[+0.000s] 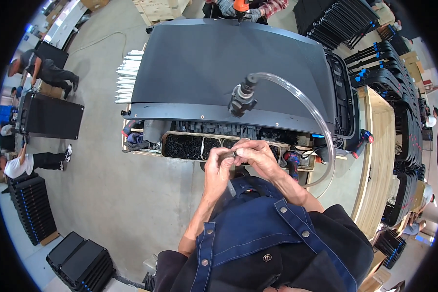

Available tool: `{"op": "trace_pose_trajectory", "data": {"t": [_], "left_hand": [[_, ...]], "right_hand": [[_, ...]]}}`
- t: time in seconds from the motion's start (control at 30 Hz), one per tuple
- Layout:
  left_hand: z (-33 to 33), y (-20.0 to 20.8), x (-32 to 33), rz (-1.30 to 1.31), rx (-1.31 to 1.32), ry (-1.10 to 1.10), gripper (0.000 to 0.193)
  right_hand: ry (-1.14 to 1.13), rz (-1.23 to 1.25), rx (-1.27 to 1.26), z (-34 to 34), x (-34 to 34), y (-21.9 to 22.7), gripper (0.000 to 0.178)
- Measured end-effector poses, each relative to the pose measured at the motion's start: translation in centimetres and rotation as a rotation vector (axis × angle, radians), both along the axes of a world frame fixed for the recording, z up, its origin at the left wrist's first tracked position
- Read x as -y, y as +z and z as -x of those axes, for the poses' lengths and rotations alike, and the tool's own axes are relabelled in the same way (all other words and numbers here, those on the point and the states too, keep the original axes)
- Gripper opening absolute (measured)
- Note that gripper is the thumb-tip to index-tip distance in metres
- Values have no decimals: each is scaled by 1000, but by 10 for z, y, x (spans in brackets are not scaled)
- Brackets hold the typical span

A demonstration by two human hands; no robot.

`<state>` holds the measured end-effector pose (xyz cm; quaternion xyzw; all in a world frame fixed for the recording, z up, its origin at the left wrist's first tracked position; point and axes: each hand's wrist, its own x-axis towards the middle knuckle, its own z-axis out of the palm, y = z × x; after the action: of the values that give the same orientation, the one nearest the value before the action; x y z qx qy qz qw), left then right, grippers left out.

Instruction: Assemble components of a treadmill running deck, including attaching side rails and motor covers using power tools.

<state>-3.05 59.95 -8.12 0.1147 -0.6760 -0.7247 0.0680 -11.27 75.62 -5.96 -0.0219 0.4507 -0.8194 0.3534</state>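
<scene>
My left hand (215, 168) and my right hand (257, 156) meet in front of my body, just past the near edge of the workbench. Between their closed fingertips is a small brownish cylindrical piece (235, 153) with a dark end; fingers cover most of it, so its kind is unclear. Beyond my hands lie bins of small black parts (182, 146) along the bench edge. Over these stands a large dark grey panel (228, 68) with screws along its near rim. A clear hose (304, 87) arches above the panel, carrying a black fitting (242, 100).
Across the panel, a co-worker's gloved hands hold an orange power tool (241, 5). Cordless drivers (292, 163) sit at the bench's right, beside a long wooden crate (374, 160). White rods (127, 78) stick out at left. Other people and stacked black frames (31, 207) stand farther off.
</scene>
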Motion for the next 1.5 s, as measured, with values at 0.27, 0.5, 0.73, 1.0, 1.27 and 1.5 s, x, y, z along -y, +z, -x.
{"op": "trace_pose_trajectory", "data": {"t": [0.27, 0.5, 0.73, 1.0, 1.27, 1.5], "left_hand": [[9, 27, -18, 498, -264, 166, 22], [12, 13, -8, -89, 50, -13, 26], [55, -111, 11, -698, 555, 90, 20], [133, -194, 10, -1209, 416, -284, 27], [168, -165, 14, -1231, 388, -351, 15], [148, -203, 5, -1042, 188, -182, 13]], "right_hand": [[165, 271, 228, 4, -24, -13, 26], [306, 19, -48, 16, -25, -20, 20], [-286, -554, -896, 86, 0, 21, 66], [-3, -405, -690, 126, 46, 26, 85], [-101, -496, -914, 125, 52, 21, 59], [-87, -309, -870, 126, 61, 10, 40]]}}
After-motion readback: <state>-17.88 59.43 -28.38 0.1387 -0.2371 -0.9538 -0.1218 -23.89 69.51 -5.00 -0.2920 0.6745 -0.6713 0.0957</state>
